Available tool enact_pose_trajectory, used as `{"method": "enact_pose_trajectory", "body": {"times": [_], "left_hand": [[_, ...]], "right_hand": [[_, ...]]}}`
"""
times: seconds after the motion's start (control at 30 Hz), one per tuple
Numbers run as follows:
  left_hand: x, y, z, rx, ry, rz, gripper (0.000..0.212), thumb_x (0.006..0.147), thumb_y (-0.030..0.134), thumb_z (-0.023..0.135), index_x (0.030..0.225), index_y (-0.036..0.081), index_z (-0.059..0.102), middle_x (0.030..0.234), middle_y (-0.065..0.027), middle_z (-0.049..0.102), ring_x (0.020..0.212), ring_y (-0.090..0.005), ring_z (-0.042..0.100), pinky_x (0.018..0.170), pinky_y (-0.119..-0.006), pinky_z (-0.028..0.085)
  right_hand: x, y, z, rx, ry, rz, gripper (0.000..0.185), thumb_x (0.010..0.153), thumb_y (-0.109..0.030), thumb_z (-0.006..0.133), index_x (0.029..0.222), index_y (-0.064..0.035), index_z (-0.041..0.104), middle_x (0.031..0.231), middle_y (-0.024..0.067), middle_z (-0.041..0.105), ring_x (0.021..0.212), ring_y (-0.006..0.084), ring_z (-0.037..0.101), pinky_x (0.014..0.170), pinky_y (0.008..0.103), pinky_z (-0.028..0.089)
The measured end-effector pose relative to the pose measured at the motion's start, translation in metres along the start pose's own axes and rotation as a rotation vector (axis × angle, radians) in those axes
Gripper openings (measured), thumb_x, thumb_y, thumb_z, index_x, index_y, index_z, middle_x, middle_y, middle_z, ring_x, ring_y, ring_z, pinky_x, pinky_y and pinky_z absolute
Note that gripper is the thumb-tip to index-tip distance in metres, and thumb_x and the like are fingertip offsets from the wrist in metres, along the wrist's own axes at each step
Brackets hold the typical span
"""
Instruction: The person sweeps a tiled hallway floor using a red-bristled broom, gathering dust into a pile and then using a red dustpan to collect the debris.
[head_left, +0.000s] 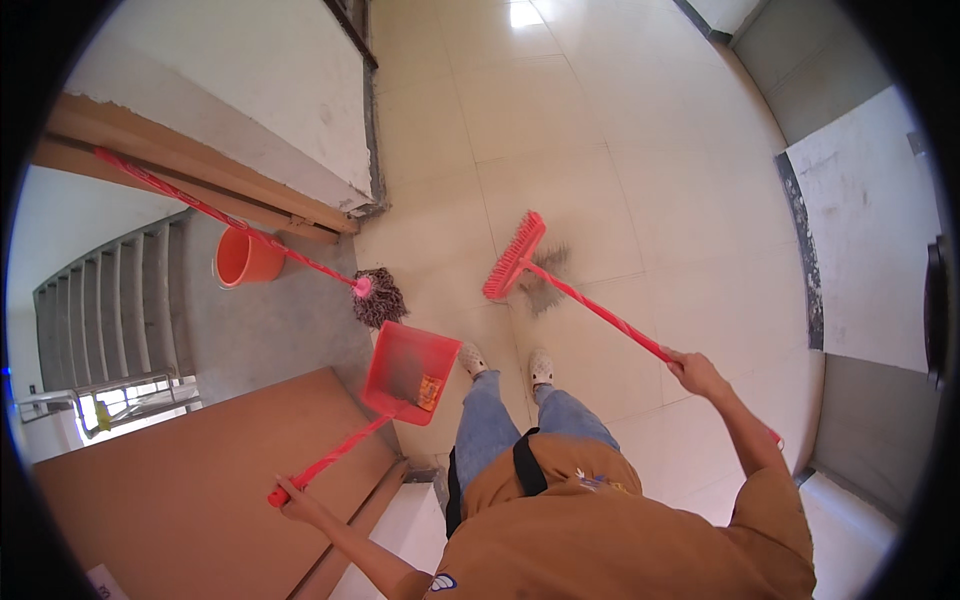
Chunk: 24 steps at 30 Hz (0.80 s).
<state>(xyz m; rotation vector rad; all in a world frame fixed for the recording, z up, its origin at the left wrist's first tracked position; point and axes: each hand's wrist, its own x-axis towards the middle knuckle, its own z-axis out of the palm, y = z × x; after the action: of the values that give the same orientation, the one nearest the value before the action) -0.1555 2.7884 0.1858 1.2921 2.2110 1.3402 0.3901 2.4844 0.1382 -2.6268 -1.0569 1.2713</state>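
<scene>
My left hand (297, 501) grips the handle end of a red long-handled dustpan (382, 367), whose pan hangs beside my left foot. An orange-yellow wrapper (429, 392) lies in the pan, near the handle side. Around the red handle of a push broom (517, 255) my right hand (694, 373) is closed. The broom's head, with red bristles on its far left side, is in front of my feet. A dark bristly reflection or shadow shows on the floor tiles beside it.
A string mop (379, 296) with a red handle leans across the doorway at the left. Behind it stands an orange bucket (247, 257) on grey floor. A brown door (225, 480) is open at lower left, and stairs (112, 300) rise beyond. White walls (855, 232) border the cream tiles (547, 112).
</scene>
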Motion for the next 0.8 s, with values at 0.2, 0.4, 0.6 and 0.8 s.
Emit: {"method": "enact_pose_trajectory", "body": {"times": [0.2, 0.4, 0.6, 0.8], "left_hand": [[-0.015, -0.030, -0.031, 0.076, 0.022, -0.030, 0.038, 0.070, 0.032, 0.054, 0.067, -0.005, 0.052, 0.059, -0.0092, 0.052, 0.049, -0.0156, 0.050, 0.040, -0.022, 0.041], [-0.010, -0.040, -0.030, 0.032, -0.006, -0.046, 0.037, 0.069, 0.031, 0.054, 0.064, -0.006, 0.051, 0.059, -0.0093, 0.051, 0.049, -0.0154, 0.050, 0.040, -0.023, 0.042], [-0.004, -0.051, -0.006, -0.096, -0.087, -0.039, 0.032, 0.069, 0.026, 0.056, 0.067, -0.006, 0.050, 0.061, -0.0099, 0.051, 0.051, -0.0147, 0.050, 0.039, -0.024, 0.043], [-0.006, -0.036, 0.029, -0.244, -0.191, -0.034, 0.028, 0.069, 0.021, 0.057, 0.071, -0.006, 0.048, 0.065, -0.0106, 0.050, 0.053, -0.0154, 0.050, 0.041, -0.024, 0.043]], "right_hand": [[0.050, -0.035, 0.037, 0.013, -0.015, -0.253, 0.031, 0.075, -0.024, 0.039, 0.106, -0.0199, 0.042, 0.075, 0.0154, 0.053, 0.068, 0.0322, 0.049, 0.062, 0.0383, 0.039], [0.101, -0.067, 0.077, -0.188, 0.003, -0.228, 0.031, 0.075, -0.029, 0.040, 0.106, -0.0271, 0.042, 0.077, 0.0135, 0.054, 0.074, 0.0281, 0.050, 0.065, 0.0372, 0.040], [0.088, 0.006, 0.006, -0.468, 0.058, -0.125, 0.032, 0.071, -0.023, 0.045, 0.102, -0.0302, 0.046, 0.072, 0.0092, 0.055, 0.070, 0.0253, 0.051, 0.061, 0.0355, 0.041], [0.043, 0.007, -0.065, -0.628, 0.135, -0.004, 0.027, 0.072, -0.023, 0.047, 0.098, -0.0295, 0.049, 0.073, 0.0072, 0.055, 0.072, 0.0208, 0.052, 0.063, 0.0326, 0.040]]}}
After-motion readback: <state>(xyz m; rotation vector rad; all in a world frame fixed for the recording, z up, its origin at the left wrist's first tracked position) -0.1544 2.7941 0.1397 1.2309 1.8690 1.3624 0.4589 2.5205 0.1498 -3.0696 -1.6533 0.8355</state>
